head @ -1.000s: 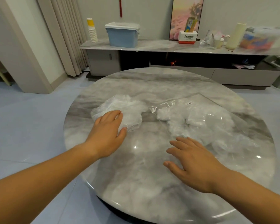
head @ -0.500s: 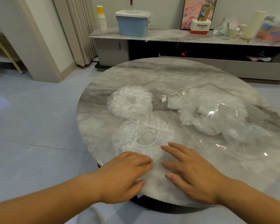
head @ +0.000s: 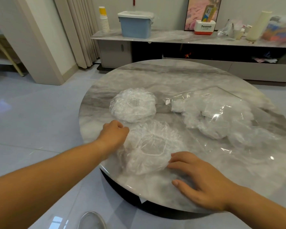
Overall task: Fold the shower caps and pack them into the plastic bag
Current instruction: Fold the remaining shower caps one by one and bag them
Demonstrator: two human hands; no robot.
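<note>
Two clear crinkled shower caps lie on the round marble table (head: 172,76). The near shower cap (head: 149,147) is spread flat close to the front edge. My left hand (head: 113,134) has curled fingers that pinch its left rim. My right hand (head: 200,179) rests flat on the table, fingertips touching the cap's right rim. The far shower cap (head: 133,104) sits bunched in a ring behind it. To the right lies the clear plastic bag (head: 221,116) with several folded caps inside, its mouth facing left.
The table's front edge is just under my hands, with grey tiled floor beyond. A low sideboard (head: 196,38) at the back carries a blue box (head: 135,25), stacked paper cups (head: 104,20) and other clutter. A curtain (head: 78,30) hangs at the left.
My left hand moved from the cap's near rim to its left rim and curled its fingers on it. My right hand shifted right to the cap's right rim. The view came closer.
</note>
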